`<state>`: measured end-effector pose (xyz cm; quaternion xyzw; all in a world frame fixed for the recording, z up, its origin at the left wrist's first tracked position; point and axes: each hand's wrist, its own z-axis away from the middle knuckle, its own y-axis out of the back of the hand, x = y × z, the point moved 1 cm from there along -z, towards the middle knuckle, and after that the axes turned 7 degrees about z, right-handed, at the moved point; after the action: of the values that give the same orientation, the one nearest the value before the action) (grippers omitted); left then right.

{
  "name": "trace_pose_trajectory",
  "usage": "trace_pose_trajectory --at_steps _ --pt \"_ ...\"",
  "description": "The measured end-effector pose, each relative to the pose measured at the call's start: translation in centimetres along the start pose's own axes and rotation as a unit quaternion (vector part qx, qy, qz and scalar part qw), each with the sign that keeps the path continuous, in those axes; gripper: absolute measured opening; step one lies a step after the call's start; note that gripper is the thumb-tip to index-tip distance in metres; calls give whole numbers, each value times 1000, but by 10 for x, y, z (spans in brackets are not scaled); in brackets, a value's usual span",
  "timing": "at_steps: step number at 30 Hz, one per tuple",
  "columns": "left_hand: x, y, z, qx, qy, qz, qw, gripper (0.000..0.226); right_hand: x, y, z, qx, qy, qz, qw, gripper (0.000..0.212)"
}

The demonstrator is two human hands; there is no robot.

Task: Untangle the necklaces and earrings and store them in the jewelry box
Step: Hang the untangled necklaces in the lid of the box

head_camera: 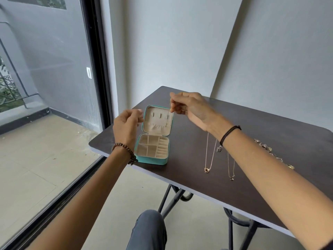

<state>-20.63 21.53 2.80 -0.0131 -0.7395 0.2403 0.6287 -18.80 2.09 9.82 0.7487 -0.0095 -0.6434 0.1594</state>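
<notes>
A teal jewelry box [151, 160] lies open near the table's left front corner, its beige lid [158, 121] standing up behind the compartments. My left hand [126, 126] is at the lid's left edge, fingers curled on it. Over the lid's upper right corner, my right hand [191, 109] pinches a thin necklace chain [170, 114] that hangs down the lid's inside. Two more necklaces lie straight on the table: one with a ring pendant [206, 169], one with a small pendant [232, 178]. A silver pendant [219, 149] shows beside my right wrist.
A row of small earrings and rings [270, 150] lies on the dark table [252, 127] behind my right forearm. A glass door with a black frame [97, 60] stands to the left, and a white wall is behind the table. My knee [147, 230] is below the table's front edge.
</notes>
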Motion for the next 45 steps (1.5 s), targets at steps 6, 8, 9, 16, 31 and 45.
trace_pose_trajectory --at_steps 6,8,9,16,31,45 --pt "-32 18 -20 -4 15 -94 995 12 6 -14 -18 -18 -4 10 1000 22" --pt "-39 19 -25 -42 38 -118 991 26 7 -19 -22 -22 -4 12 1000 23" --pt "-42 19 -27 -56 46 -122 990 33 8 -21 -24 -25 -4 15 1000 24" --pt "-44 12 -24 -91 2 -170 981 32 11 -36 -36 -44 -5 20 999 22" --pt "-50 17 -28 -106 -38 -183 977 31 21 -55 -44 -62 9 108 992 25" --pt "-51 17 -28 -127 -74 -222 964 33 30 -60 -41 93 123 475 866 25"
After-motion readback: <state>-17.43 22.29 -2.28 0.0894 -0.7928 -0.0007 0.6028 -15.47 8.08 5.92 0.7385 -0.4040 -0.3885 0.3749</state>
